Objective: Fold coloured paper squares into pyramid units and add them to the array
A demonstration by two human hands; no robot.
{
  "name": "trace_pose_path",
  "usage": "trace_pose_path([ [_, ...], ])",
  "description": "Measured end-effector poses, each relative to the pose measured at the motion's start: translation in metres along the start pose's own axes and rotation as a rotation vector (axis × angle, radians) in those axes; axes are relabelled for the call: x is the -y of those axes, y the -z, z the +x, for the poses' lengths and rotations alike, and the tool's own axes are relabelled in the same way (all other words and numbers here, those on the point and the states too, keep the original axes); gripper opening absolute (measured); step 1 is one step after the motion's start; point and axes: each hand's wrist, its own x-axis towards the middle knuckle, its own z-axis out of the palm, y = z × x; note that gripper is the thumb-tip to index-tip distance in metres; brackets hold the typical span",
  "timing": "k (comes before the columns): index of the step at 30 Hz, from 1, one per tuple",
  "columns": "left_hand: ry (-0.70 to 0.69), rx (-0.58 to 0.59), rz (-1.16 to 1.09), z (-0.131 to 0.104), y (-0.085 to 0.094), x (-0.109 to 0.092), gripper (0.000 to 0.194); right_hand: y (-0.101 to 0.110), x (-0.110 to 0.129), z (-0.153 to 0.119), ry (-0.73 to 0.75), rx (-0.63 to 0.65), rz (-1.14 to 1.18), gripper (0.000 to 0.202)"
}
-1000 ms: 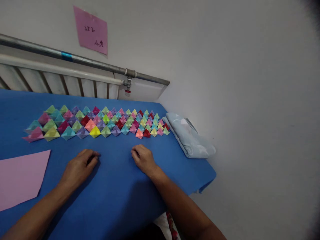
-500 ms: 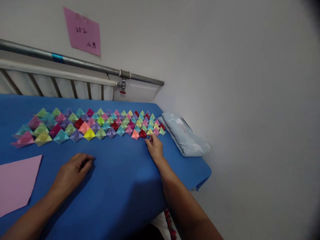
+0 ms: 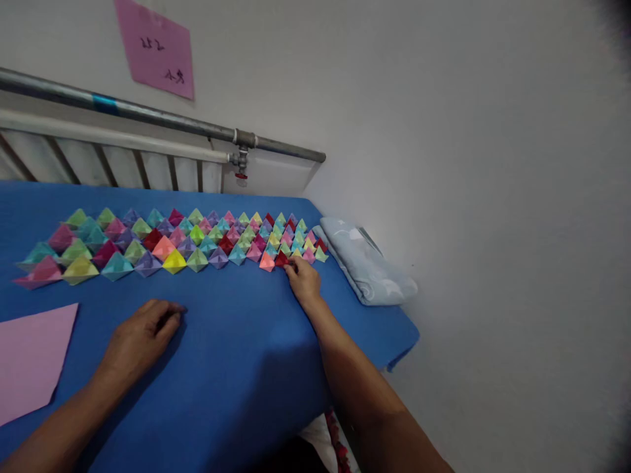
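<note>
Nearer me than the left end of the origami boats, a pink sheet lies on the blue tabletop, cut off by the view's edge. Behind that end of the boats runs a white radiator, with a pink note on the wall above. My left hand rests on my side of the boats, clear of them, fingers loosely curled, thumb a little apart from the forefinger, nothing visible between. The boats stand in close rows, many colours. At the right part of their front row, my right hand has its fingertips at a red boat; I cannot tell whether they pinch it. Beyond the boats' right end lies a folded pale-blue cloth.
</note>
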Motion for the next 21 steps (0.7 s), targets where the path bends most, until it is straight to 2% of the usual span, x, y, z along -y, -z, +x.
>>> trace_pose_path([
  [6, 0.03, 0.039, 0.026, 0.0004, 0.0001, -0.0007, 0.045, 0.0011, 0.003, 0.0006, -0.017, 0.02, -0.037, 0.023],
  [21, 0.044, 0.04, 0.028, 0.0006, -0.0004, -0.0013, 0.045, 0.0011, 0.0044, 0.0037, -0.005, 0.026, -0.022, 0.024],
])
